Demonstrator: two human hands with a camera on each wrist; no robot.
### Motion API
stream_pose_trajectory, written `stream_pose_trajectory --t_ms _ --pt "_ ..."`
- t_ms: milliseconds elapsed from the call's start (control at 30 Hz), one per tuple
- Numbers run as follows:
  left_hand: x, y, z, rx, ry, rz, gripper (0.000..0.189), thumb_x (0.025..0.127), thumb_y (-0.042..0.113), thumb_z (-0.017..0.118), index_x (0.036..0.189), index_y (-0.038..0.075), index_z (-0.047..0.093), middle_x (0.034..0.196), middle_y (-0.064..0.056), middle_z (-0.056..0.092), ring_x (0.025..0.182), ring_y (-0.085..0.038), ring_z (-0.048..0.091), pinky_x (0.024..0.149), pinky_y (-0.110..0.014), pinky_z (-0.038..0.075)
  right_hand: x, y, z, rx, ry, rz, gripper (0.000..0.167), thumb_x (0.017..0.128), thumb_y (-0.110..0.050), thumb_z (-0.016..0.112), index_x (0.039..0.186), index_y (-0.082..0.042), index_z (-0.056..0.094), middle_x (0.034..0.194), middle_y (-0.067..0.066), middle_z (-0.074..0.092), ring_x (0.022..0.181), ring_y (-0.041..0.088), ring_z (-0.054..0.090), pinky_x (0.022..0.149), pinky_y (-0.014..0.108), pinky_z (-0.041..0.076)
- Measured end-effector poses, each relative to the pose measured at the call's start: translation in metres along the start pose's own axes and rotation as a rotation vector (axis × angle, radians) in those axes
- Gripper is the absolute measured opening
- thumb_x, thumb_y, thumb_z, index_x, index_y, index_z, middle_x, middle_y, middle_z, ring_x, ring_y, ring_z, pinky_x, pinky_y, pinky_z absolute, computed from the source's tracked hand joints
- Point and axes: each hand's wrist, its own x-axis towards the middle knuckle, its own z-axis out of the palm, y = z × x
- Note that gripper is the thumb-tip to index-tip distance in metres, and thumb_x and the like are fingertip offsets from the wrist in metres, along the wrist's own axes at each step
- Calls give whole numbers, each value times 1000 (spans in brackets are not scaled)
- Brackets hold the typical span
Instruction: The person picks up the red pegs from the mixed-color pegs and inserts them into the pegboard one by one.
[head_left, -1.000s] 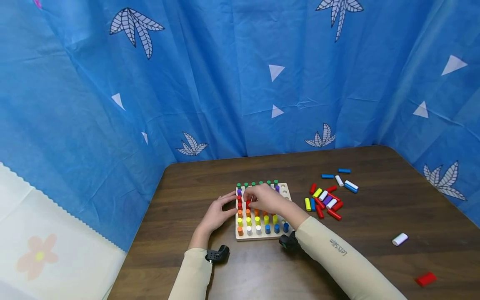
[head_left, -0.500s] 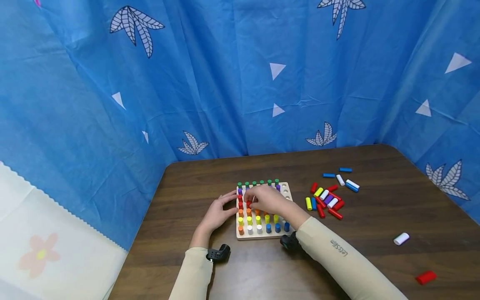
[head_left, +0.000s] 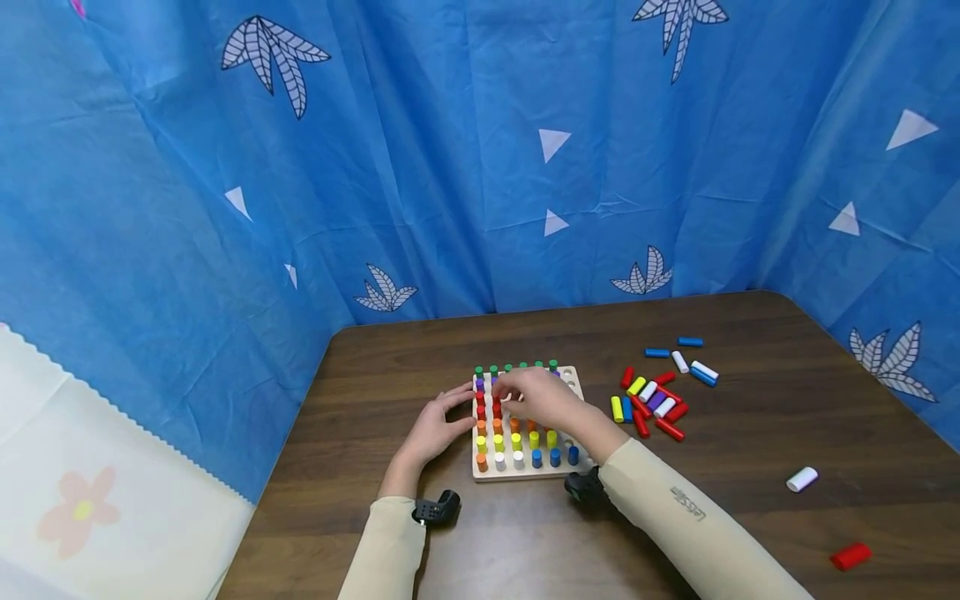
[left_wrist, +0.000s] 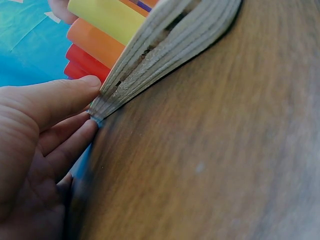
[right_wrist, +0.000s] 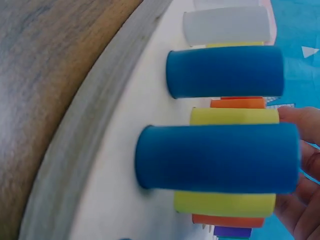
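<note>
A pale wooden pegboard [head_left: 525,477] on the table bears rows of coloured upright pegs. My left hand [head_left: 431,429] rests against the board's left edge, thumb and fingers extended; the left wrist view shows the thumb [left_wrist: 75,95] touching the rim. Over the board, my right hand [head_left: 543,398] has its thumb and index finger around a red peg [head_left: 497,400] in the second column. In the right wrist view, blue pegs [right_wrist: 215,157] and yellow pegs largely cover that hand's fingers and hide its fingertips.
Right of the board lies a loose pile of red pegs [head_left: 669,429], yellow, white, blue and purple ones. A white peg [head_left: 802,479] and a red peg [head_left: 851,557] lie apart near the right. A blue curtain [head_left: 450,167] hangs behind the table [head_left: 390,358].
My right hand has shifted slightly up and right, so more of the red pegs in the second column shows. The left hand stays at the board's edge.
</note>
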Motion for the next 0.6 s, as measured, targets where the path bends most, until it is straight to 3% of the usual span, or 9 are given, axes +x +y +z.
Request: stream_pose_trajectory --t_ms 333,600 --pt "0 1 0 -8 5 -1 49 93 25 71 140 20 60 157 7 45 152 -31 29 120 -65 25 -12 -3 -10 -47 83 12 23 90 -19 75 113 -19 73 104 -7 72 88 8 62 77 25 57" --pt "0 1 2 0 5 5 49 93 24 71 140 18 60 157 5 44 153 -31 28 122 -63 21 -35 -5 -27 -66 177 3 23 90 -19 75 113 -21 73 104 -6 72 94 12 66 83 30 60"
